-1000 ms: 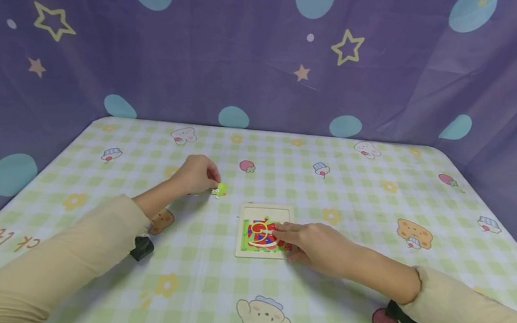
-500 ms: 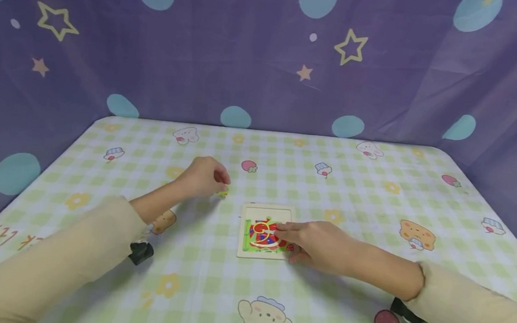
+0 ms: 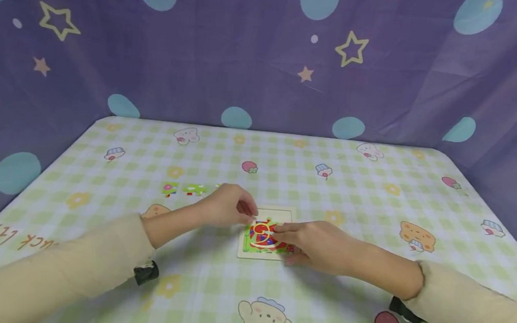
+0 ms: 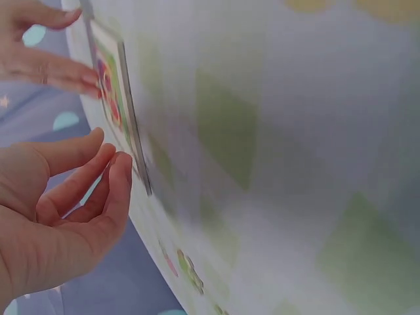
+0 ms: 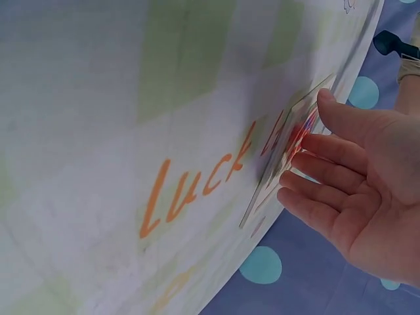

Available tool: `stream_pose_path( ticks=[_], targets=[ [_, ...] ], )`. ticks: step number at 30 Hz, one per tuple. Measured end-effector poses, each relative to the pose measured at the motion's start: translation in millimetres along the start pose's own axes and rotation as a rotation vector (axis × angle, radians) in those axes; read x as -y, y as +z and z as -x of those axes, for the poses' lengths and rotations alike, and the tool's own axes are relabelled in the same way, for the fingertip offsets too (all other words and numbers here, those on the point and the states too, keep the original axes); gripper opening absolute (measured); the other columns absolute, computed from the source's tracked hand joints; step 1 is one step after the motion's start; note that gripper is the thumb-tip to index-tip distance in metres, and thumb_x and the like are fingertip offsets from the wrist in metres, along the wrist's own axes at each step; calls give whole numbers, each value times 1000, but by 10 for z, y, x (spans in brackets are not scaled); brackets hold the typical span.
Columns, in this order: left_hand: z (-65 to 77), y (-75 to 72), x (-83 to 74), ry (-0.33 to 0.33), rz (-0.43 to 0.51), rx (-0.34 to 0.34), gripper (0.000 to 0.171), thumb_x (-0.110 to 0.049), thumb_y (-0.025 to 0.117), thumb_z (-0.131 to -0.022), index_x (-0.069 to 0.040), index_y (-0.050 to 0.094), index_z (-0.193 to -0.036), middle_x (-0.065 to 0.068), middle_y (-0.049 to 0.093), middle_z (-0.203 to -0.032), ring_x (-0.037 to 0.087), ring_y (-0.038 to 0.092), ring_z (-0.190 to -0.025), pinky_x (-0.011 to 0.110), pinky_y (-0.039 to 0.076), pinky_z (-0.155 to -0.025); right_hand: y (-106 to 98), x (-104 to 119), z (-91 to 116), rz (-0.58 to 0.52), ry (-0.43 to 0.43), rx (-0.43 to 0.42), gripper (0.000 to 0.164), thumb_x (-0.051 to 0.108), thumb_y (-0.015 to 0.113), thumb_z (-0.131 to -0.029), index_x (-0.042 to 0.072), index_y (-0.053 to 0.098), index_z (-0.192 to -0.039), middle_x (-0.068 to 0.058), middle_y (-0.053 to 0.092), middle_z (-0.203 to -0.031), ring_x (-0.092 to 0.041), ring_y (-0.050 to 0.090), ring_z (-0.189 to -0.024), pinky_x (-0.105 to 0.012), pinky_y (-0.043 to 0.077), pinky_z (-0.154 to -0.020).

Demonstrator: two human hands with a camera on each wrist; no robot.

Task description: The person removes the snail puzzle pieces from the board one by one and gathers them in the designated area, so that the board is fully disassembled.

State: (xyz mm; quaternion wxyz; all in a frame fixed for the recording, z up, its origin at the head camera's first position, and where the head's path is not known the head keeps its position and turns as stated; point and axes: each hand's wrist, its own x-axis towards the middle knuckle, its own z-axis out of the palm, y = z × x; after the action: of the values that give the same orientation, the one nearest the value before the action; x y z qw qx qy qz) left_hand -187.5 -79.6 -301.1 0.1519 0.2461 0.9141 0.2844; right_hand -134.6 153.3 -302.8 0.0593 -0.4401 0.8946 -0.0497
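Observation:
A square jigsaw board [image 3: 259,256] with a pale wooden frame lies mid-table. Red, blue and green pieces [image 3: 262,239] fill its nearer part; its far strip shows bare wood. My left hand [image 3: 230,206] hovers at the board's far left corner, fingers bent loosely. In the left wrist view, nothing shows between that hand's [image 4: 65,223] thumb and fingertips. My right hand [image 3: 325,247] rests its extended fingers on the puzzle's right side; the right wrist view shows this hand [image 5: 354,177] relaxed. Left of the board lie loose green jigsaw pieces [image 3: 195,190], one partly hidden behind the left hand.
A checked tablecloth [image 3: 342,317] printed with cartoon figures covers the table. Behind it hangs a purple curtain [image 3: 268,54] with stars and blue ovals. Dark wrist straps [image 3: 146,273] show below both sleeves.
My left hand has moved right and nearer, from the loose jigsaw pieces to the board's left corner, uncovering pieces in a row. The right hand has stayed on the puzzle.

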Motion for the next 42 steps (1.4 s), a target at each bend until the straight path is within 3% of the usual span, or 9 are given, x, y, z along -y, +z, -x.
stream_pose_path(
  ticks=[9, 16, 21, 32, 36, 42],
  targets=[
    [58, 110, -117, 51, -126, -8, 5, -4, 69, -84, -6, 73, -88, 2, 70, -82, 10, 56, -74, 22, 49, -71, 56, 53, -61, -9, -62, -63, 48, 33, 68, -87, 17, 60, -131, -3, 60, -136, -18, 61, -121, -35, 54, -92],
    [41, 128, -129, 41, -135, -17, 5, -4, 71, -83, -6, 72, -87, 2, 69, -81, 10, 55, -74, 23, 49, -72, 93, 119, -65, 13, -61, -75, 49, 35, 67, -87, 16, 59, -132, -6, 61, -135, -20, 57, -126, -35, 53, -94],
    [6, 108, -131, 15, -98, -5, 0, -4, 71, -83, -4, 71, -84, 3, 68, -78, 10, 55, -73, 20, 47, -68, 103, 153, -66, 28, -50, -73, 50, 35, 68, -86, 14, 61, -130, -5, 62, -133, -21, 57, -127, -36, 53, -95],
    [-34, 103, -123, -58, -19, -14, 8, -4, 72, -82, -9, 69, -76, 2, 64, -75, 11, 53, -71, 18, 44, -64, 102, 168, -80, 9, -32, -52, 52, 37, 69, -84, 14, 61, -130, -7, 60, -135, -21, 56, -127, -38, 52, -97],
    [-31, 103, -93, -82, 45, -24, 6, -3, 72, -82, -8, 70, -78, 2, 66, -75, 10, 54, -69, 18, 43, -64, 107, 161, -75, -7, -27, -45, 52, 36, 69, -84, 14, 60, -131, -8, 59, -137, -23, 55, -128, -39, 51, -98],
    [-23, 100, -30, -191, 199, -49, 7, -10, 75, -81, -8, 73, -88, 3, 72, -81, 9, 59, -71, 18, 46, -65, 119, 147, -59, -25, -36, -49, 52, 34, 68, -86, 13, 58, -133, -8, 57, -138, -24, 53, -130, -39, 50, -99]
  ],
)
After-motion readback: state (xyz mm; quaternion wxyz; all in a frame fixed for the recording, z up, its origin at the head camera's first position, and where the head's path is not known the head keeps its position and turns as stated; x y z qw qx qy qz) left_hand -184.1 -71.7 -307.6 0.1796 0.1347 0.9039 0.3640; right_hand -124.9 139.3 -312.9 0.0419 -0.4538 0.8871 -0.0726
